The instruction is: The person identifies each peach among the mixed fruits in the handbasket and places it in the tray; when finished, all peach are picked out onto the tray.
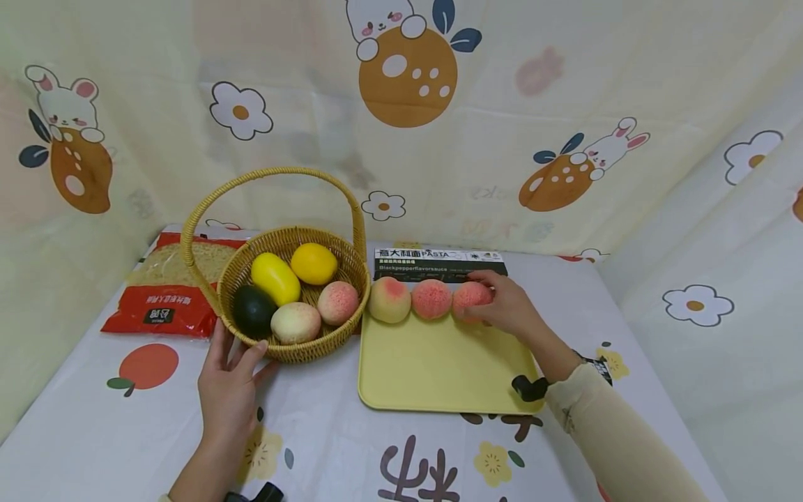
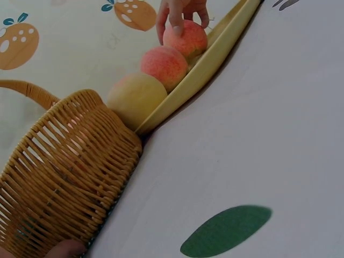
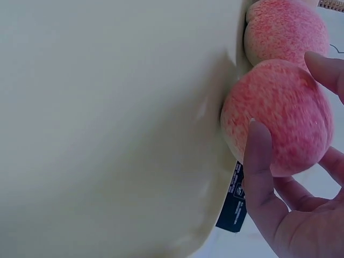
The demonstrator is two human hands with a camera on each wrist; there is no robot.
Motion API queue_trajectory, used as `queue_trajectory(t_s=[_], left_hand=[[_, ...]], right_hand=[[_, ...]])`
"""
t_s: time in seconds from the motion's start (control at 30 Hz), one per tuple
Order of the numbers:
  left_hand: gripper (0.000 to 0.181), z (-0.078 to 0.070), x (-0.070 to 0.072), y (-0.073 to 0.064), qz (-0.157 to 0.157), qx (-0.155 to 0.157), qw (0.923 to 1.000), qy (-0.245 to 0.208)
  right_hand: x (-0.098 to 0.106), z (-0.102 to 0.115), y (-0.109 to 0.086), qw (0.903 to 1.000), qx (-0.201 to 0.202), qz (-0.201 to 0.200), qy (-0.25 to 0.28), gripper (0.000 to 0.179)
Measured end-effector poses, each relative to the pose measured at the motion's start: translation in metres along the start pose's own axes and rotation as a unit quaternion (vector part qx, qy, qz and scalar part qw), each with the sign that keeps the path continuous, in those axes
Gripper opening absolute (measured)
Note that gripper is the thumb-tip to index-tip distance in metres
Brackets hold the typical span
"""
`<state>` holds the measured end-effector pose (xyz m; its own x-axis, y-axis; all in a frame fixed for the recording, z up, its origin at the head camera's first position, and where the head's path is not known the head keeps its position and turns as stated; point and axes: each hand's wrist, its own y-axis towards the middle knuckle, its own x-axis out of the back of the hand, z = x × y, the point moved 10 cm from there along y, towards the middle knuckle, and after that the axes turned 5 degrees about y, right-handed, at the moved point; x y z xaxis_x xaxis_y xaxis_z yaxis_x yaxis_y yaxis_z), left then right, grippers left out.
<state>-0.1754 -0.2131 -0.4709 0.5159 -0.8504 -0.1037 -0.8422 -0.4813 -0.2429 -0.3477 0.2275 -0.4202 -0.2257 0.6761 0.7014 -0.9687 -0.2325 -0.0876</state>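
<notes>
My right hand (image 1: 505, 307) holds a pink peach (image 3: 279, 118), thumb and fingers spread around it, at the tray's far edge. Left of it, two more peaches stand in a row: a pink one (image 1: 431, 299) and a paler one (image 1: 389, 300). They sit along the far side of the yellow tray (image 1: 439, 369). My left hand (image 1: 228, 390) grips the near side of the wicker basket (image 1: 307, 352), thumb at the rim. Inside the basket are a pale peach (image 1: 295, 323), a pink peach (image 1: 338, 303), a dark green fruit (image 1: 254, 312), a yellow lemon (image 1: 276, 277) and an orange-yellow fruit (image 1: 314, 263).
A black-and-white pasta box (image 1: 439, 265) lies behind the tray. To the left of the basket, partly behind it, is a red-and-clear food packet (image 1: 166, 300). The basket's tall handle (image 1: 270, 173) arches overhead. A printed curtain (image 1: 439, 174) hangs behind the table.
</notes>
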Motion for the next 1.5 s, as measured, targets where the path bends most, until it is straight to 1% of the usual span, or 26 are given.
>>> queue_trajectory(t_s=[0.13, 0.37, 0.53, 0.67, 0.87, 1.03, 1.17, 1.27, 1.37, 1.5], left_hand=[[0.081, 0.000, 0.001, 0.000, 0.001, 0.004, 1.0000, -0.003], [0.081, 0.001, 0.003, 0.000, 0.000, 0.009, 1.0000, -0.003], [0.082, 0.002, 0.004, -0.001, -0.001, 0.008, 1.0000, -0.002], [0.082, 0.004, 0.005, 0.000, -0.005, 0.009, 0.9999, -0.004], [0.082, 0.005, 0.004, 0.000, -0.007, 0.007, 0.9999, 0.001], [0.081, 0.003, 0.002, 0.000, -0.008, 0.006, 1.0000, 0.000], [0.080, 0.002, 0.001, 0.001, -0.007, 0.005, 1.0000, 0.003], [0.080, 0.001, 0.000, 0.001, -0.006, 0.003, 1.0000, 0.004], [0.080, 0.000, 0.000, 0.000, -0.003, 0.003, 1.0000, 0.004], [0.080, 0.000, -0.001, 0.000, -0.004, 0.005, 1.0000, 0.006]], right_hand=[[0.002, 0.000, -0.003, 1.0000, -0.002, 0.000, 0.006, 0.076], [-0.002, -0.002, -0.010, 0.9991, -0.015, 0.015, 0.038, 0.075], [0.000, 0.002, -0.017, 0.9992, -0.011, 0.017, 0.036, 0.077], [0.005, 0.007, -0.023, 0.9989, -0.006, 0.015, 0.045, 0.077], [0.016, 0.008, -0.036, 0.9951, -0.023, 0.014, 0.095, 0.082], [0.026, 0.013, -0.047, 0.9920, -0.018, 0.006, 0.124, 0.084], [0.031, 0.026, -0.057, 0.9884, 0.000, -0.004, 0.152, 0.081], [0.027, 0.041, -0.061, 0.9836, 0.023, -0.001, 0.179, 0.077], [0.017, 0.060, -0.061, 0.9807, 0.047, 0.011, 0.190, 0.073], [-0.005, 0.090, -0.054, 0.9758, 0.066, 0.039, 0.205, 0.071]])
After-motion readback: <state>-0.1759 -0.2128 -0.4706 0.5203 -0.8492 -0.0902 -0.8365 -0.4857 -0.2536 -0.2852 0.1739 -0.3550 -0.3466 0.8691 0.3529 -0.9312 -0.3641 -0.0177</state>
